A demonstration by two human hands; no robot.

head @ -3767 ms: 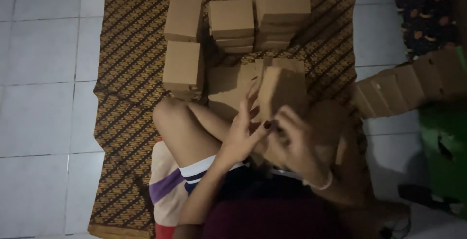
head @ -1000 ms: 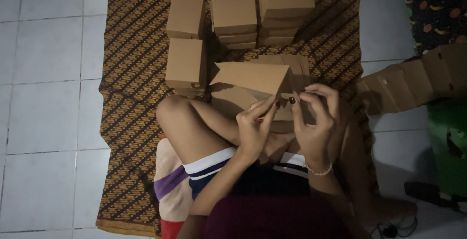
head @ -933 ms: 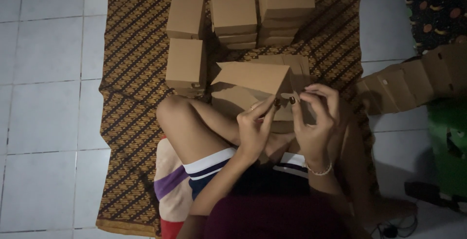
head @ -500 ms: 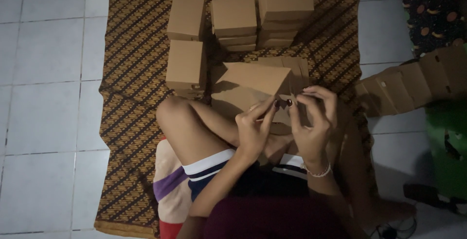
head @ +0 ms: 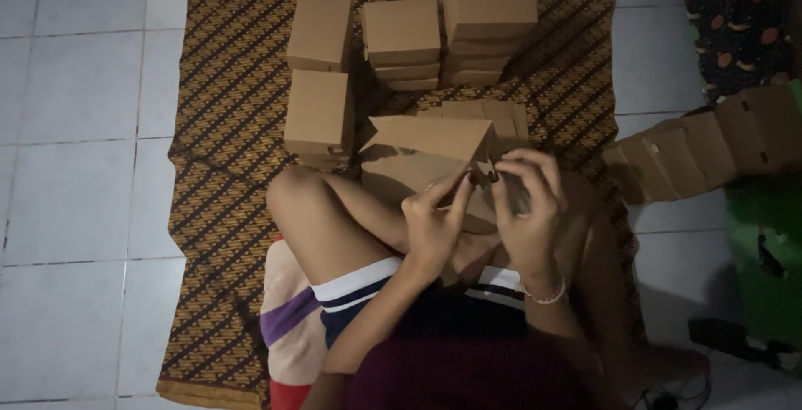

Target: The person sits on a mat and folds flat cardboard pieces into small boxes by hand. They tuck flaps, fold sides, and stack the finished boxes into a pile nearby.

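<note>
Now the half-folded box [head: 426, 155] sits over the person's lap, near the middle of the patterned mat [head: 225, 126], with its lid flap up. A few seconds ago the hands hugged a box close; since then it has opened out and the fingers have come to its near right corner. The left hand [head: 434, 222] pinches a small tab there, and the right hand [head: 526, 201] curls beside it, fingertips nipping the same edge. Finished boxes [head: 489, 17] are stacked along the mat's far edge. The folding looks nearly done.
</note>
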